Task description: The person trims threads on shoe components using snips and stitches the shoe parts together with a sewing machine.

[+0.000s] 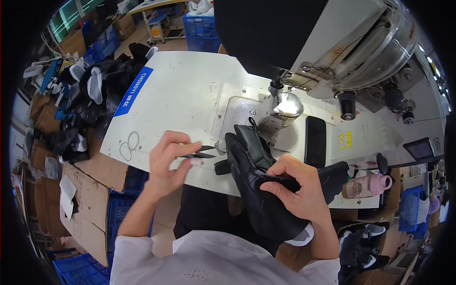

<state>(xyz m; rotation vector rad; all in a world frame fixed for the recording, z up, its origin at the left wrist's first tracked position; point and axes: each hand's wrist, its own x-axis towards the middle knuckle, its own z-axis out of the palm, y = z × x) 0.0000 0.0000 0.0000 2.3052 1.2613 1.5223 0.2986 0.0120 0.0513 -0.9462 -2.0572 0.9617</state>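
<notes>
Head view: noted at far left a heap of dark shoe parts [97, 90] with white and grey patches, and below it opened cardboard [83, 209]; next to the right, a white worktable [183, 90] with a blue strip [134, 91] along its left edge and two thin grey rings [129, 146] overlapping near the corner. Then the left hand [167, 164], raised over the near part of the worktable, fingers curled with thumb and forefinger slightly apart around small black snips [203, 152]; logged the blades as a little parted, pointing right, just short of the black footwear upper [251, 183]. Located that upper at centre, across the near edge of the worktable and over the lap, with a narrow loop at its top and a pale patch at its lower end beside the right forearm. Above it, a sewing machine [287, 107] with a rounded metal end. Further right, the right hand [297, 187], thumb and forefinger closed in a pinch on a folded edge of the upper; cannot tell the remaining fingers' grip. Beyond, a dark phone-like slab [315, 142] lying on the worktable, and a pink-capped bottle [368, 186] on its side at the right
</notes>
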